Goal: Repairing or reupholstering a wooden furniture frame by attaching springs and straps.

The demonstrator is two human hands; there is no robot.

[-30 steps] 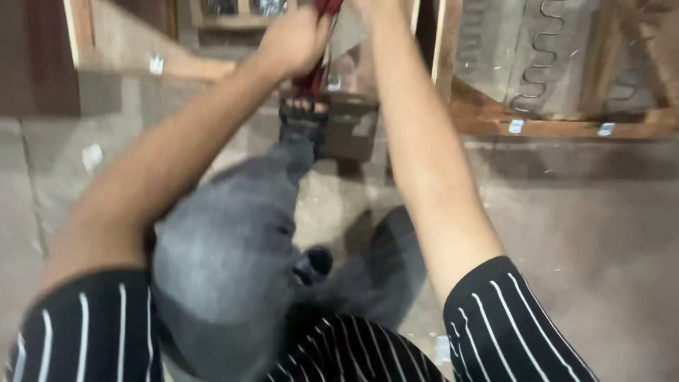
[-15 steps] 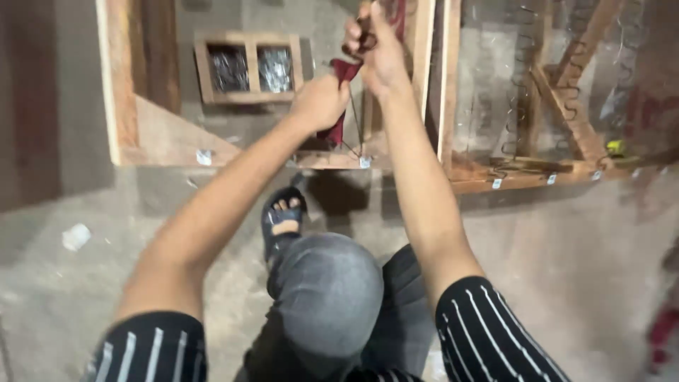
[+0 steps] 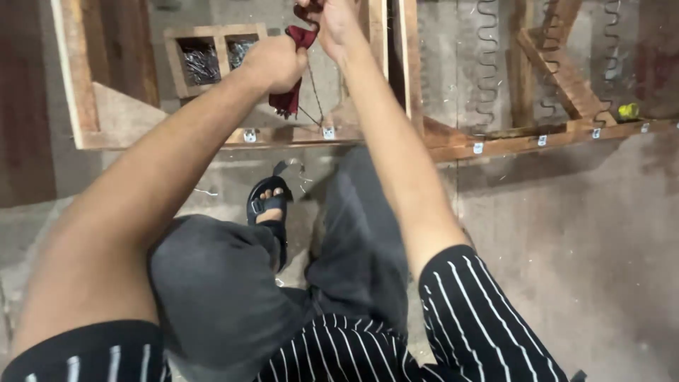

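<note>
Both my arms reach forward over a wooden frame (image 3: pixel 339 138) lying on the floor. My left hand (image 3: pixel 277 62) is closed around a dark red tool or cloth-wrapped handle (image 3: pixel 290 99) that hangs below it. My right hand (image 3: pixel 338 22) is at the top edge of the view, gripping the upper end of the same red thing. A thin wire spring (image 3: pixel 311 92) runs down beside the red piece to a small metal clip (image 3: pixel 328 132) on the frame rail. My sandalled foot (image 3: pixel 267 206) rests on the concrete just below the rail.
A small wooden box (image 3: pixel 212 56) with two compartments of nails or staples sits inside the frame. Zigzag wire springs (image 3: pixel 488 64) run across the frame on the right, fixed with several metal clips (image 3: pixel 478 148). A yellow-green object (image 3: pixel 627 111) lies at the far right rail.
The view has tilted and moved closer to the frame. My hands stayed together on the red thing, now at the top edge. My knee shifted left and my foot shows more.
</note>
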